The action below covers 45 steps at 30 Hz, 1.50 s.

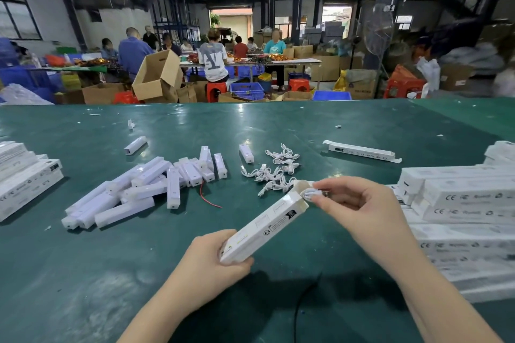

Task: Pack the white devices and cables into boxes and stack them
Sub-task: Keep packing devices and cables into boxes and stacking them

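My left hand (214, 256) grips the near end of a long white box (264, 227), held tilted above the green table (278, 125). The box's far end is open, its flap (302, 184) raised. My right hand (356, 199) pinches a coiled white cable (313, 193) right at that open end. A pile of white devices (145, 189) lies left of centre. Loose white cables (274, 170) lie in a heap just beyond the box.
Stacks of packed white boxes stand at the right (462, 203) and at the far left (25, 175). One open box (362, 151) lies at the back right. A red wire (207, 198) lies by the devices. Beyond the table people work among cartons.
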### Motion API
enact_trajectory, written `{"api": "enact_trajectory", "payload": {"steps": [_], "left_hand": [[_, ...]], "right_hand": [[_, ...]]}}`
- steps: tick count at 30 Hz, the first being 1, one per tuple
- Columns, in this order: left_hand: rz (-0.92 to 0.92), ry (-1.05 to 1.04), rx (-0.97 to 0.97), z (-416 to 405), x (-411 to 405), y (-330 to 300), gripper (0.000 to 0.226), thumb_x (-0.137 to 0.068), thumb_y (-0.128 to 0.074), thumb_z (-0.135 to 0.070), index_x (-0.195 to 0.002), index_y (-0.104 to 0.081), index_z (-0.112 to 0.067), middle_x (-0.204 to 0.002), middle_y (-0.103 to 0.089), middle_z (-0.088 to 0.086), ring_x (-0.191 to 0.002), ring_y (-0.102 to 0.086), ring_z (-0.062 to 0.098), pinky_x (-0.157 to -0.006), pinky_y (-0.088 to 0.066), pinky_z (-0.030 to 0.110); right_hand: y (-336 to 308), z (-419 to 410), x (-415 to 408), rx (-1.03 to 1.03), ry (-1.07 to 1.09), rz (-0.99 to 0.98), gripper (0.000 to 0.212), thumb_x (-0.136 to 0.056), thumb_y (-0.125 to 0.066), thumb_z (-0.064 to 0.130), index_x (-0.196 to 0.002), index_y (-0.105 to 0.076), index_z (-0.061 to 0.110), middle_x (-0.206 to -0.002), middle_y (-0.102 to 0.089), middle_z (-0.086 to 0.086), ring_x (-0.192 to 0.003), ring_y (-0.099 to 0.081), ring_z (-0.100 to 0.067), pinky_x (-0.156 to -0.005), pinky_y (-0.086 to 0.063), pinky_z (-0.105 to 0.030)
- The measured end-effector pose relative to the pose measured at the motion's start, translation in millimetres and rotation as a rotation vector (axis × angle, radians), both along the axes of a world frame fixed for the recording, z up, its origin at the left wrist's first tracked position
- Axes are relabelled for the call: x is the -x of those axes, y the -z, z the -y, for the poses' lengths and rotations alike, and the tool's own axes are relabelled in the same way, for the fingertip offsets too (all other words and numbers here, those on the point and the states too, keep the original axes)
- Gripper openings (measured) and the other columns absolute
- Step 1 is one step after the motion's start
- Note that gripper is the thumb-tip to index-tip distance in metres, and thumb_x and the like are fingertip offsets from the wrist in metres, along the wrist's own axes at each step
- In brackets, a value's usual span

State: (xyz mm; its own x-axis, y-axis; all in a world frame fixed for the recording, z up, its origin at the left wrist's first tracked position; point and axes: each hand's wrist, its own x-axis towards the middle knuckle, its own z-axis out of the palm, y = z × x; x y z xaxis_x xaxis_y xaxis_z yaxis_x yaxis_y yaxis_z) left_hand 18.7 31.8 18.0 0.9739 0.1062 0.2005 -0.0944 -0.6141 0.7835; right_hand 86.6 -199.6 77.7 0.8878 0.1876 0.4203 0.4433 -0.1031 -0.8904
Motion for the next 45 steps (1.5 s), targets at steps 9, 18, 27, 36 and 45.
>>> {"api": "enact_trajectory", "payload": {"steps": [9, 18, 27, 36, 45], "left_hand": [[-0.139, 0.079, 0.070, 0, 4, -4, 0.018, -0.074, -0.067, -0.026, -0.089, -0.064, -0.015, -0.058, -0.046, -0.008, -0.047, -0.037, 0.011, -0.046, -0.036, 0.023], [-0.203, 0.147, 0.143, 4, 6, -10, 0.016, -0.068, -0.070, -0.033, -0.081, -0.063, -0.027, -0.054, -0.042, -0.009, -0.042, -0.038, 0.017, -0.044, -0.036, 0.023], [-0.199, 0.164, 0.200, 1, 7, -13, 0.014, -0.071, -0.074, -0.032, -0.072, -0.061, -0.037, -0.052, -0.042, -0.007, -0.041, -0.037, 0.019, -0.043, -0.035, 0.021], [-0.259, 0.157, 0.290, 1, 6, -12, 0.039, -0.061, -0.077, -0.036, -0.069, -0.044, -0.016, -0.050, -0.039, -0.003, -0.039, -0.038, 0.017, -0.040, -0.033, 0.022], [-0.350, 0.265, 0.349, 5, 9, -15, 0.029, -0.066, -0.074, -0.031, -0.057, -0.047, -0.028, -0.051, -0.037, 0.000, -0.038, -0.035, 0.016, -0.042, -0.029, 0.020]], "right_hand": [[-2, 7, 0, 0.043, -0.161, -0.009, 0.024, -0.073, -0.081, 0.002, -0.082, -0.080, 0.024, -0.090, -0.077, 0.005, -0.083, -0.074, -0.011, -0.074, -0.053, -0.012], [4, 0, 1, 0.127, -0.096, 0.064, 0.013, -0.084, -0.074, 0.019, -0.090, -0.075, 0.031, -0.090, -0.076, 0.015, -0.089, -0.070, -0.006, -0.082, -0.051, -0.017], [10, -15, 11, 0.146, -0.019, 0.154, 0.027, -0.092, -0.062, 0.017, -0.095, -0.074, 0.040, -0.100, -0.069, 0.025, -0.106, -0.060, 0.000, -0.089, -0.039, -0.006], [17, -30, 25, 0.249, -0.132, 0.204, 0.052, -0.093, -0.062, 0.009, -0.133, -0.052, 0.041, -0.142, -0.040, 0.033, -0.136, -0.026, 0.013, -0.105, -0.017, 0.001], [15, -37, 25, -0.640, -0.462, -0.375, 0.028, -0.085, -0.064, 0.019, -0.112, -0.070, 0.026, -0.125, -0.067, -0.001, -0.112, -0.063, -0.010, -0.096, -0.051, -0.024]]}}
